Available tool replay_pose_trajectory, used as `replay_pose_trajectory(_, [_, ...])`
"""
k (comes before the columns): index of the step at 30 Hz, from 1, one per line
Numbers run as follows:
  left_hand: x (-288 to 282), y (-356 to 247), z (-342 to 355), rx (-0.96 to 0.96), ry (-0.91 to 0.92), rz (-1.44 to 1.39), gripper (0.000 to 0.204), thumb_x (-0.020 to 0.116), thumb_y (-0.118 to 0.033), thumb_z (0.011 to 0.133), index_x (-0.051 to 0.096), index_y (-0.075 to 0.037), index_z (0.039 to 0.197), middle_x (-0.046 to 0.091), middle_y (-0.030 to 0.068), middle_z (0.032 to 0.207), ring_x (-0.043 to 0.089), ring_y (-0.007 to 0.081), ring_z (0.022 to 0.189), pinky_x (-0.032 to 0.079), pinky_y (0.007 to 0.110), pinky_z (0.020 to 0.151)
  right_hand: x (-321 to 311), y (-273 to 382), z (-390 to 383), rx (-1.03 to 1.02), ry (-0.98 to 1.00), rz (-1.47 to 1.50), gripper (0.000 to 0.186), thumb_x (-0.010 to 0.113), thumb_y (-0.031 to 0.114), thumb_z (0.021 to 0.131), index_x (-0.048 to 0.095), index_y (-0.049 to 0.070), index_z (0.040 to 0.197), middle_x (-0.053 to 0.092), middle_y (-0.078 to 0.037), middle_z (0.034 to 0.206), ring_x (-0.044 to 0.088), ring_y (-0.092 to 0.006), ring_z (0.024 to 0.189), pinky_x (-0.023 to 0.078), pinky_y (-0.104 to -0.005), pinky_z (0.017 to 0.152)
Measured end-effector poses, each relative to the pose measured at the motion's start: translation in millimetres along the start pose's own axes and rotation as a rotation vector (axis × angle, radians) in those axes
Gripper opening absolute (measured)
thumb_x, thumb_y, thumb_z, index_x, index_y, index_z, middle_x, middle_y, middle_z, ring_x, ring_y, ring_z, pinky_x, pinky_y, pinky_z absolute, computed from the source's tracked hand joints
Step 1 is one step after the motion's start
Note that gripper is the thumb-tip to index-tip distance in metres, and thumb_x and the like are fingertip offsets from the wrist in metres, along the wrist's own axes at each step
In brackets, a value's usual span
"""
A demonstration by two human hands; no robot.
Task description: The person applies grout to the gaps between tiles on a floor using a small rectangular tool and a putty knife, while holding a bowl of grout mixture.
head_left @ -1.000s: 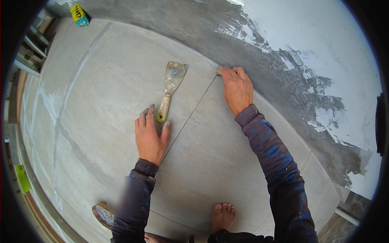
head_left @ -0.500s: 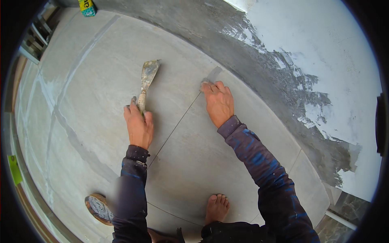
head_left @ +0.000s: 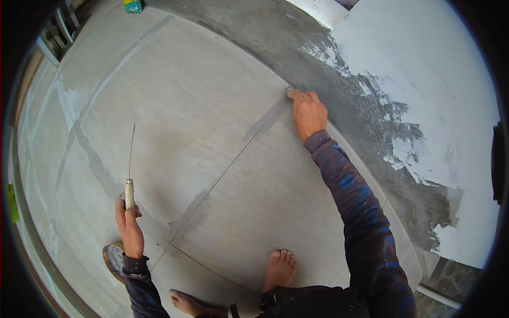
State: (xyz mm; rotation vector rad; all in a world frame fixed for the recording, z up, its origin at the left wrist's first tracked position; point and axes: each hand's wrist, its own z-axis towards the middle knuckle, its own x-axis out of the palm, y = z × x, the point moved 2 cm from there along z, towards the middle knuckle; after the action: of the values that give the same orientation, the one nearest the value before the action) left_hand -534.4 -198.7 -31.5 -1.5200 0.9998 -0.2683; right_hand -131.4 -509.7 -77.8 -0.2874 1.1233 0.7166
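Observation:
My left hand (head_left: 129, 230) is closed round the pale handle of a putty knife (head_left: 129, 193). The knife points away from me above the tiles, its blade turned edge-on so that it shows as a thin dark line. Far out by the wall base, my right hand (head_left: 309, 114) presses down with its fingers closed on a small greyish thing, mostly hidden. A wet-looking grey strip of grout (head_left: 270, 117) runs along the tile joint (head_left: 228, 167) up to those fingers. Another grey patch (head_left: 192, 212) covers the joint's nearer part, with a bare dark stretch between them.
Beside my left forearm sits a round container (head_left: 114, 258) of grey paste. My bare feet, left (head_left: 185, 303) and right (head_left: 280, 269), are on the tile floor (head_left: 196, 100). A grey-and-white smeared wall (head_left: 371, 106) borders the right. A yellow-and-teal packet (head_left: 132, 6) stands at the far left.
My right hand has moved farther right to the wall base, and the grey strip behind it is longer. My left hand has drawn back and left, turning the knife edge-on.

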Motion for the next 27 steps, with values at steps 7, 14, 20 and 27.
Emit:
replay_pose_trajectory(7, [-16,33,-23,-0.057,0.001,0.042,0.034,0.039,-0.014,0.101,0.054,-0.001,0.128,0.048,0.002,0.091,0.045,0.0123,0.082,0.041,0.028,0.077,44,37,-55,-0.249,0.13,-0.156,0.023,0.06,0.007,0.09,0.072,0.002,0.109,0.075,-0.01,0.095,0.067,-0.0263,0.097,0.058,-0.0395,0.077])
replay_pose_trajectory(14, [-8,25,-30,-0.062,-0.024,0.019,0.037,0.037,-0.024,0.102,0.055,-0.002,0.125,0.045,0.0016,0.086,0.042,0.013,0.081,0.037,0.029,0.077,9,23,-14,-0.038,0.167,-0.147,0.026,0.063,0.007,0.089,0.07,0.006,0.114,0.075,-0.01,0.098,0.069,-0.0311,0.096,0.058,-0.0441,0.075])
replay_pose_trajectory(20, [-11,39,-24,-0.088,0.055,-0.08,0.042,0.042,-0.014,0.102,0.051,0.001,0.14,0.052,0.0029,0.1,0.048,0.0137,0.088,0.043,0.029,0.083,54,26,23,-0.046,0.261,-0.326,0.03,0.063,0.006,0.087,0.071,0.009,0.116,0.074,-0.012,0.1,0.069,-0.0338,0.096,0.057,-0.0465,0.079])
replay_pose_trajectory(27, [-9,63,2,-0.074,-0.04,-0.114,0.044,0.043,-0.025,0.099,0.054,0.001,0.132,0.049,0.0026,0.088,0.046,0.0144,0.084,0.039,0.03,0.081,67,79,-2,0.022,0.344,-0.035,0.029,0.062,0.006,0.088,0.074,0.013,0.113,0.072,-0.017,0.101,0.067,-0.0387,0.097,0.055,-0.0493,0.079])
